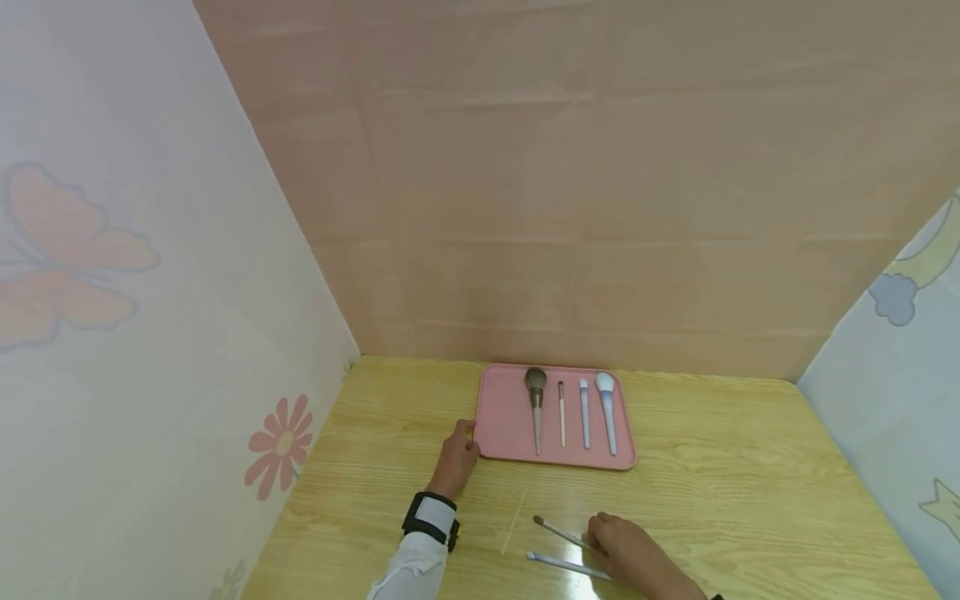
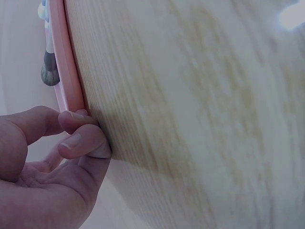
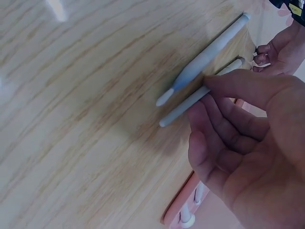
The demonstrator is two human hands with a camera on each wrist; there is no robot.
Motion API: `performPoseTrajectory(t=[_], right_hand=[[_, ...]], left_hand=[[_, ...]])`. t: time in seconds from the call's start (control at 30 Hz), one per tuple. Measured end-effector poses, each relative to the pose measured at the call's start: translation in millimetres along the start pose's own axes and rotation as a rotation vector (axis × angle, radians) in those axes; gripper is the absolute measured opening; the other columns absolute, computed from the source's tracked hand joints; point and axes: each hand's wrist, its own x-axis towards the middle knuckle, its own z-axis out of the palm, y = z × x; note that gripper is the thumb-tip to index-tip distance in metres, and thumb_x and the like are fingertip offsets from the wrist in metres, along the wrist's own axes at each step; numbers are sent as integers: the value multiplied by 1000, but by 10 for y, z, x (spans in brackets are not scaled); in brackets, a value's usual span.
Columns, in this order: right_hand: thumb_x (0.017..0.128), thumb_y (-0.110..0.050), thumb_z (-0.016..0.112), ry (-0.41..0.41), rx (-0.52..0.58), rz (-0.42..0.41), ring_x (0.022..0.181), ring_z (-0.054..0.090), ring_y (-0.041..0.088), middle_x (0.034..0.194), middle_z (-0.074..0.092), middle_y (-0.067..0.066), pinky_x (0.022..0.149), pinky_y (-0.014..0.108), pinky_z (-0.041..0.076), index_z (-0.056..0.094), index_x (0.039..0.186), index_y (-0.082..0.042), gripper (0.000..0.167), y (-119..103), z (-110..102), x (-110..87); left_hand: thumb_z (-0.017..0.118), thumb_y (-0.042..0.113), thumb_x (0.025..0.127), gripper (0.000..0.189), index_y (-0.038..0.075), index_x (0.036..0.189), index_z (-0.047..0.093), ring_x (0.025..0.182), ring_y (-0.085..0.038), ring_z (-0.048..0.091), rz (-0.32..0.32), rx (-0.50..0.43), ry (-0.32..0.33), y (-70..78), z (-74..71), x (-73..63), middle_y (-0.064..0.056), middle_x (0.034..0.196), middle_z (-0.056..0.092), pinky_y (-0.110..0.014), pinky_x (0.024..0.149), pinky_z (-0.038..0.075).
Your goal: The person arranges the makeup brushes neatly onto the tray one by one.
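Note:
My left hand (image 1: 456, 461) is at the near left corner of a pink tray (image 1: 502, 421), its curled fingers and thumb gripping the rim. On that tray lie a large dark-bristled makeup brush (image 1: 536, 400), a thin brush (image 1: 562, 417), a small pale blue brush (image 1: 585, 417) and a large white-tipped brush (image 1: 607, 412), side by side. In front of the tray, my right hand (image 1: 626, 546) pinches a slim brown-tipped makeup brush (image 3: 183, 109) by its pale handle, between thumb and fingers. Beside it a white-and-blue brush (image 3: 205, 55) rests on the table, partly behind the right hand in the head view.
The yellow wood-grain table (image 1: 720, 467) meets a brown-covered back wall (image 1: 585, 208). Pale printed panels stand at both sides, a flower (image 1: 283, 444) on the left one. Light glares off the table near the loose brushes.

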Motion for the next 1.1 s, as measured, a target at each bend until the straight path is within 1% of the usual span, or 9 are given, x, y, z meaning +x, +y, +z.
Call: performPoseTrajectory(t=[0.1,0.3,0.5,0.6,0.73,0.83,1.0,1.1], right_hand=[[85,-10,73,5,26,-7,64,36,-6,73,50,-15,54,18,38,59,76,-16,18,4,0,-7],[82,-8,74,51,27,-41,62,35,-7,72,49,-14,53,16,37,56,75,-16,21,17,-15,6],[80,-7,73,30,92,4,63,37,-6,73,51,-13,53,17,38,59,79,-14,16,22,-49,49],[79,-6,73,25,115,7,64,40,-6,74,52,-12,54,17,40,60,80,-13,14,17,-55,69],[79,-4,72,26,125,4,64,44,-6,76,54,-10,54,18,43,61,82,-11,13,7,-53,94],[79,-3,71,27,125,16,65,45,-5,76,54,-9,55,18,44,60,81,-11,13,-3,-58,119],[78,-2,70,12,155,56,65,45,-5,75,54,-9,56,19,44,60,79,-11,14,-30,-80,152],[78,-3,72,-1,171,74,66,47,-5,76,55,-9,57,19,45,60,80,-11,14,-49,-95,169]], left_hand=[[53,-1,94,40,-3,133,49,58,-12,43,-6,-7,-2,4,5,-2,-2,71,52,-25,52,35],[53,1,95,39,-1,134,48,58,-11,44,-21,-5,-7,-1,10,9,-2,73,54,-24,53,36],[53,1,95,40,-1,135,48,60,-12,45,-16,-8,-13,-3,8,10,-4,74,56,-25,54,37],[53,1,95,40,-2,135,48,60,-12,45,-17,-6,-13,2,6,0,-4,74,55,-25,54,37],[53,0,95,41,-2,135,48,60,-12,44,-10,7,-11,10,4,-10,-4,74,55,-25,55,36],[53,0,95,41,-3,135,48,60,-13,44,-3,10,-11,14,3,-9,-5,74,56,-25,55,36],[53,0,95,40,-4,135,48,59,-13,44,9,2,-4,13,1,3,-4,73,56,-26,54,36],[52,1,95,40,-2,135,48,57,-11,43,-1,6,-6,-6,13,14,-2,71,53,-24,53,36]])
